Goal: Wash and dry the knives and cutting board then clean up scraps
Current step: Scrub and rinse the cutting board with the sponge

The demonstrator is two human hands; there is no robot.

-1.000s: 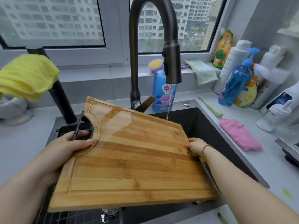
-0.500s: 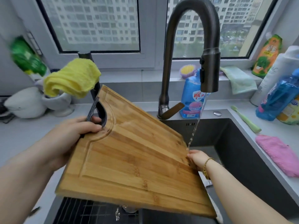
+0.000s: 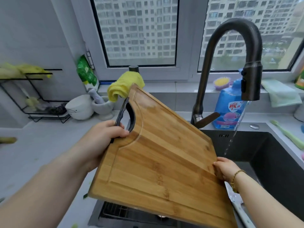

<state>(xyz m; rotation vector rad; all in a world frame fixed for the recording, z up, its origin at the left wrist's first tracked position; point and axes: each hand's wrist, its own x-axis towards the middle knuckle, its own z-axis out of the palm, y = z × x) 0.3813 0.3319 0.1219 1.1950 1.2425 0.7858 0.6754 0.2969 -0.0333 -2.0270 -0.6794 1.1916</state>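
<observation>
Head view: cutting board (image 3: 158,155) is hanging tilted over the sink (image 3: 271,145), left hand (image 3: 102,137) clamping its handle cutout, right hand (image 3: 225,168) pinching the right edge. Stiff, heavy-looking bamboo, wet and probably slick, so both grips are needed

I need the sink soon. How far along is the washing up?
Done: the cutting board looks wet, apparently rinsed. In hand: the left hand grips its handle end, the right hand steadies its edge, tilted beside the running faucet. Left: drying, perhaps with the yellow cloth; green scraps remain on the counter. No knives are clearly visible.
</observation>
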